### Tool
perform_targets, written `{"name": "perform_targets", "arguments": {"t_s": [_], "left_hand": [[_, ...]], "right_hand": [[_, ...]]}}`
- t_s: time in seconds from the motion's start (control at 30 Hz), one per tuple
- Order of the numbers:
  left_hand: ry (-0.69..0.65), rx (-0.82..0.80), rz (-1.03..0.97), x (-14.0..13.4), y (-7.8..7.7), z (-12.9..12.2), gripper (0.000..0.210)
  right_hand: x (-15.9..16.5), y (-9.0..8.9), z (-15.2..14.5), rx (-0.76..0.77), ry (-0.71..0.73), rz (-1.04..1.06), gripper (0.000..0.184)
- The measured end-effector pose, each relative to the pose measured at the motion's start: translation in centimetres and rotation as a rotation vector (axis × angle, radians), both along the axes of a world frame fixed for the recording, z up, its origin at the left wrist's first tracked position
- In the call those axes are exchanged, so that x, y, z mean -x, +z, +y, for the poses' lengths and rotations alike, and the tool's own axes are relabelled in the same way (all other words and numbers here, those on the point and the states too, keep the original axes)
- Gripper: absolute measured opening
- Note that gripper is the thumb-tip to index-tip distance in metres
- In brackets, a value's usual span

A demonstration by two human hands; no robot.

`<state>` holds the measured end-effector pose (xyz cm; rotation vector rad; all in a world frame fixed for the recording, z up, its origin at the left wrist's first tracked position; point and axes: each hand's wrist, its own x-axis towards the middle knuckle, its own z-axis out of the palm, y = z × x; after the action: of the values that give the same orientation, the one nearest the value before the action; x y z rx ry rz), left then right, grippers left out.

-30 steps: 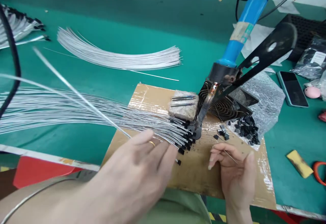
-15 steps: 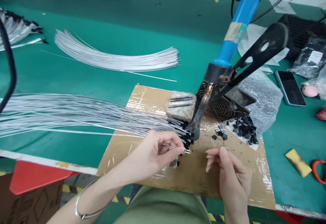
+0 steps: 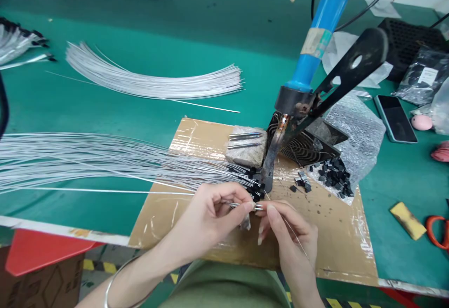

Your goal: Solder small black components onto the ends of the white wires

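My left hand point(image 3: 220, 214) is closed in a pinch on white wires point(image 3: 180, 193), whose short ends stick out past the fingertips. Just to the right, my right hand point(image 3: 291, 233) pinches a thin solder wire point(image 3: 292, 229) that slants across the fingers. Its fingertips meet the wire ends at my left fingertips; whether they also grip those ends I cannot tell. Behind the hands, a row of wires with black ends point(image 3: 257, 191) lies below the tip of a soldering iron point(image 3: 270, 163) with a blue handle, fixed in a black holder.
Brown cardboard point(image 3: 336, 252) covers the work spot on the green table point(image 3: 196, 23). Small black pieces point(image 3: 335, 177) lie on bubble wrap point(image 3: 366, 135). A phone point(image 3: 396, 118), a yellow sponge point(image 3: 408, 220) and orange-handled scissors point(image 3: 435, 233) are at right. A bundle of white wires point(image 3: 157, 86) lies behind.
My right hand has moved left with the solder wire, up to the wire ends in my left hand. The left hand keeps its pinch. The view has shifted slightly.
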<state>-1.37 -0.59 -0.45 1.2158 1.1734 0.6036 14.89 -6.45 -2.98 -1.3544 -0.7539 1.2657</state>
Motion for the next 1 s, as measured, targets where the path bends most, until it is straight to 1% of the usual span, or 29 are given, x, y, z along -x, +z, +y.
{"name": "perform_targets", "arguments": {"t_s": [0.17, 0.33, 0.57, 0.73, 1.0], "left_hand": [[-0.013, -0.001, -0.011, -0.1, -0.1, -0.1, 0.027], [0.01, 0.027, -0.03, -0.4, -0.3, -0.1, 0.024], [0.03, -0.002, -0.057, -0.7, -0.2, -0.3, 0.021], [0.045, -0.026, -0.082, -0.6, 0.0, -0.3, 0.02], [0.048, -0.022, -0.095, -0.6, -0.2, -0.4, 0.019]], "right_hand": [[0.2, 0.0, 0.0, 0.015, -0.013, 0.086, 0.015], [0.1, -0.3, -0.1, 0.01, -0.005, 0.122, 0.016], [-0.3, -1.1, -0.2, -0.086, 0.046, 0.104, 0.014], [0.1, -0.6, -0.3, 0.008, 0.002, 0.171, 0.017], [0.4, -0.2, -0.2, 0.061, -0.005, 0.279, 0.019]]}}
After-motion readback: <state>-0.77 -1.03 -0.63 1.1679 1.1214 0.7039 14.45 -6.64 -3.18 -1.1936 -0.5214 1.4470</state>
